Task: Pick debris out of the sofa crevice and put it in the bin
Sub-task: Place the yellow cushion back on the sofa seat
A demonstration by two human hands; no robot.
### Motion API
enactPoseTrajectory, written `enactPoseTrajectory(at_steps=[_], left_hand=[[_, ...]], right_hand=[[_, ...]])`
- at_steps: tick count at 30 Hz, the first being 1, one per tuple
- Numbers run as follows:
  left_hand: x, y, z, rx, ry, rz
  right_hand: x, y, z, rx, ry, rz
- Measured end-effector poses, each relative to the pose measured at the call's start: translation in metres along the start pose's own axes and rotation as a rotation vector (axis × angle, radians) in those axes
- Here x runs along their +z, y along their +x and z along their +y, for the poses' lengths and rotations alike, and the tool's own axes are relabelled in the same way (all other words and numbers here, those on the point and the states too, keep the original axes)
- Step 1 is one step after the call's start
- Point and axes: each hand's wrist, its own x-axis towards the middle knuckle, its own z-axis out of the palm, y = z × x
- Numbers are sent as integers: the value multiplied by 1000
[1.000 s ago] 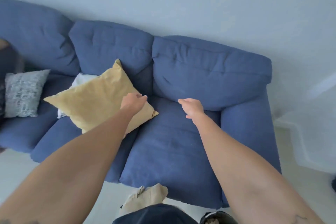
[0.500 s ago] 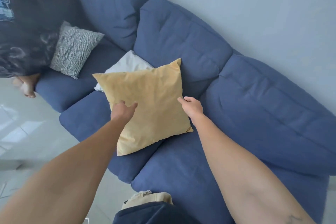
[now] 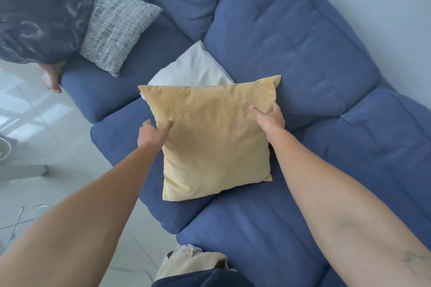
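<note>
A blue sofa [image 3: 291, 37] fills the view. On its seat lies a yellow cushion [image 3: 214, 144], partly over a white cushion [image 3: 191, 70]. My left hand [image 3: 151, 133] grips the yellow cushion's left edge, thumb on top. My right hand [image 3: 269, 120] holds its right edge near the upper corner, fingers behind it. The crevice between seat and back is hidden behind the cushions. No debris and no bin are visible.
A grey striped cushion [image 3: 116, 28] leans at the sofa's left end. Another person in dark clothing [image 3: 39, 7] stands at the top left, a hand [image 3: 52, 75] by the sofa arm. Pale tiled floor [image 3: 46, 137] lies to the left.
The view has swung left along the sofa. Both hands have moved from the seat onto the yellow cushion and now hold it by its two side edges.
</note>
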Motion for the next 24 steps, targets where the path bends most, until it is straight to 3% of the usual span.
enactPoseTrajectory(at_steps=[10, 17, 24], left_hand=[[18, 26, 17, -49, -186, -33], [19, 22, 13, -31, -144, 32], [15, -7, 4, 48, -20, 78]], right_hand=[[4, 44, 1, 87, -20, 33], [-1, 46, 15, 6, -90, 66], [-15, 17, 45, -53, 6, 135]])
